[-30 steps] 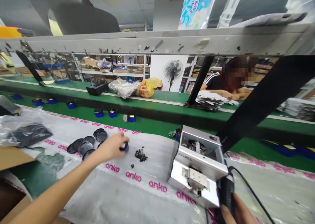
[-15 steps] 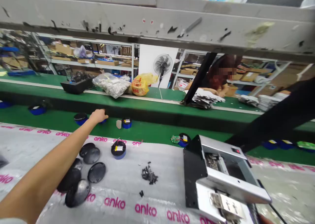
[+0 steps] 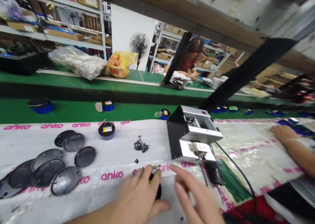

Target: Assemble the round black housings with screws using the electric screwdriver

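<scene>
A: Your left hand (image 3: 141, 194) is low in the middle of the view, over the white anko sheet (image 3: 118, 158). Its grip is pinching a round dark unit (image 3: 158, 192), index finger on the far side and thumb nearer you.

B: Your fingers hide most of that unit. A bit of silver and yellow shows between them, too blurred to name. Your right hand (image 3: 197, 197) is just beside it, its grip spread, the fingers reaching toward your left.

A: Ahead of your hands, a heap of small black parts (image 3: 141, 146) lies on the sheet, with a little piece just apart on your side of it. To its left sits a blue-and-black housing (image 3: 106, 131), a silver and yellow pack on top.

B: Farther left you have black discs (image 3: 49, 172), most of them overlapping. Right of the heap stands your silver-and-black machine (image 3: 197, 132).

A: Beyond the sheet, on the green worktop (image 3: 137, 112), you can see more blue housings (image 3: 108, 106), one with a green circuit board (image 3: 157, 114) beside it.

B: And well off to your right, a co-worker's hand (image 3: 285, 134) is over the sheet, near something blue.
</scene>
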Motion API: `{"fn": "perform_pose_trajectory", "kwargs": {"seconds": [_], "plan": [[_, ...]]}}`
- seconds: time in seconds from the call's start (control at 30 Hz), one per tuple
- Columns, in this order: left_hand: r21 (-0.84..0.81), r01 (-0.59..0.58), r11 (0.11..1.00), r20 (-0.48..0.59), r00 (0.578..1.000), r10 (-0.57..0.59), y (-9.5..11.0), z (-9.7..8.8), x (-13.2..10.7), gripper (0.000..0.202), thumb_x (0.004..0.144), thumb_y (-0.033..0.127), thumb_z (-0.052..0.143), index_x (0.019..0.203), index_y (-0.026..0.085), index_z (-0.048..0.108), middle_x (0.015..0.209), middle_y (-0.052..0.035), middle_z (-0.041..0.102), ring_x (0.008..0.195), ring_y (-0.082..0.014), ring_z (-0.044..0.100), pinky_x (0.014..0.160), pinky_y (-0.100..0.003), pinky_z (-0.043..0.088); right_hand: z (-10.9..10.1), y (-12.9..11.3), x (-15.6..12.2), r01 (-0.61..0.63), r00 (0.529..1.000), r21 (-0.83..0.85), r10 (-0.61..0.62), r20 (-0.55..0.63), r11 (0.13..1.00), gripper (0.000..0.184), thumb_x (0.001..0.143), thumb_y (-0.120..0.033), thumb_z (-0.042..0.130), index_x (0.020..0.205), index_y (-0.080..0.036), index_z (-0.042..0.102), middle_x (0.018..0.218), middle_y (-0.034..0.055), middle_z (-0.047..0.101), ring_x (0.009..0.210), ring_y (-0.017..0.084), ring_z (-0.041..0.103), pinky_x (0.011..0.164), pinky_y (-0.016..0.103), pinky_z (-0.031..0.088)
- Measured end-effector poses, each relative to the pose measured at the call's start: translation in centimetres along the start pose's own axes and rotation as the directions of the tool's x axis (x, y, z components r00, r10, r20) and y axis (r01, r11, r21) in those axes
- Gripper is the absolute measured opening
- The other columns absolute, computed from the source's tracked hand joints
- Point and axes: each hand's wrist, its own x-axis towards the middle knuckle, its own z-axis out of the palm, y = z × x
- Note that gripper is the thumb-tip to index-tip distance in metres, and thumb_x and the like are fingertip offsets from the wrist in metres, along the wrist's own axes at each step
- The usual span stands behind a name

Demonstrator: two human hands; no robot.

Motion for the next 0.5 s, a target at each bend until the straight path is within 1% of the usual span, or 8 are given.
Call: {"fn": "perform_pose_trajectory", "kwargs": {"seconds": [0.03, 0.07, 0.13, 0.23, 0.3, 0.37, 0.43, 0.5], "plan": [[-0.006, 0.001, 1.000, -0.046, 0.999, -0.001, -0.1, 0.2, 0.1, 0.071, 0.085, 0.067, 0.053, 0.144, 0.029, 0.046, 0.144, -0.0191, 0.049, 0.114, -0.0462, 0.060, 0.085, -0.059, 0.053, 0.8, -1.5, 1.1, 0.024, 0.993, 0.031, -0.027, 0.113, 0.999, 0.045, 0.100, -0.044, 0.039, 0.137, -0.024, 0.055, 0.080, 0.0045, 0.070, 0.068, 0.021, 0.067, 0.063, 0.028, 0.051], [-0.005, -0.001, 1.000, -0.110, 0.994, 0.000, -0.5, -0.2, 0.3, 0.062, 0.089, 0.065, 0.047, 0.140, 0.030, 0.050, 0.142, -0.0168, 0.052, 0.111, -0.0427, 0.063, 0.083, -0.056, 0.054, 1.5, -2.5, 2.2, -0.022, 0.983, 0.030, 0.016, 0.183, 0.999, 0.048, 0.103, -0.043, 0.031, 0.141, -0.023, 0.050, 0.071, 0.0018, 0.068, 0.060, 0.019, 0.063, 0.058, 0.028, 0.047], [0.013, 0.016, 1.000, -0.273, 0.962, -0.012, -2.1, -2.2, 1.1, 0.040, 0.098, 0.049, 0.037, 0.125, 0.030, 0.060, 0.128, -0.0127, 0.064, 0.101, -0.0344, 0.068, 0.082, -0.048, 0.054, 2.3, -3.5, 4.0, -0.019, 0.977, 0.007, 0.017, 0.213, 1.000, 0.047, 0.104, -0.044, 0.027, 0.140, -0.025, 0.051, 0.064, -0.0005, 0.064, 0.059, 0.020, 0.061, 0.058, 0.028, 0.043], [0.052, 0.065, 0.996, -0.396, 0.917, -0.039, -5.0, -6.2, 4.0, 0.032, 0.100, 0.025, 0.036, 0.111, 0.019, 0.066, 0.113, -0.0151, 0.070, 0.108, -0.0324, 0.064, 0.094, -0.047, 0.047, 3.0, -3.6, 5.4, 0.034, 0.973, 0.022, -0.038, 0.226, 0.999, 0.036, 0.102, -0.045, 0.039, 0.112, -0.028, 0.069, 0.068, -0.0002, 0.065, 0.066, 0.019, 0.063, 0.065, 0.027, 0.041], [0.071, 0.064, 0.995, -0.405, 0.914, -0.030, -6.4, -8.0, 6.3, 0.025, 0.099, 0.024, 0.045, 0.100, 0.016, 0.068, 0.105, -0.0128, 0.071, 0.104, -0.0284, 0.066, 0.096, -0.045, 0.047, 3.5, -3.8, 5.7, 0.053, 0.976, 0.037, -0.060, 0.211, 0.998, 0.037, 0.100, -0.043, 0.044, 0.083, -0.023, 0.070, 0.066, 0.0016, 0.064, 0.064, 0.018, 0.060, 0.064, 0.027, 0.040], [0.081, 0.038, 0.996, -0.380, 0.925, -0.004, -7.0, -8.8, 8.1, 0.021, 0.097, 0.029, 0.054, 0.092, 0.014, 0.068, 0.096, -0.0072, 0.072, 0.094, -0.0221, 0.068, 0.091, -0.042, 0.051, 4.0, -4.0, 5.7, 0.046, 0.985, 0.054, -0.054, 0.162, 0.998, 0.039, 0.098, -0.042, 0.048, 0.070, -0.020, 0.063, 0.065, 0.0035, 0.061, 0.063, 0.018, 0.058, 0.064, 0.028, 0.039], [0.080, 0.001, 0.997, -0.353, 0.935, 0.027, -7.2, -8.7, 9.0, 0.023, 0.095, 0.034, 0.060, 0.088, 0.014, 0.067, 0.090, -0.0032, 0.071, 0.087, -0.0182, 0.067, 0.086, -0.040, 0.053, 4.5, -3.9, 5.7, 0.043, 0.993, 0.099, -0.053, 0.109, 0.994, 0.029, 0.095, -0.036, 0.052, 0.075, -0.019, 0.062, 0.073, 0.0053, 0.062, 0.068, 0.020, 0.058, 0.068, 0.030, 0.040], [0.072, -0.028, 0.997, -0.343, 0.938, 0.051, -7.1, -8.2, 9.1, 0.022, 0.095, 0.033, 0.061, 0.086, 0.014, 0.068, 0.088, -0.0028, 0.070, 0.086, -0.0179, 0.066, 0.086, -0.039, 0.052, 5.0, -3.5, 5.7, 0.049, 0.995, 0.186, -0.064, 0.076, 0.981, 0.014, 0.093, -0.028, 0.053, 0.089, -0.019, 0.064, 0.087, 0.0064, 0.065, 0.075, 0.020, 0.059, 0.074, 0.031, 0.043]]}}
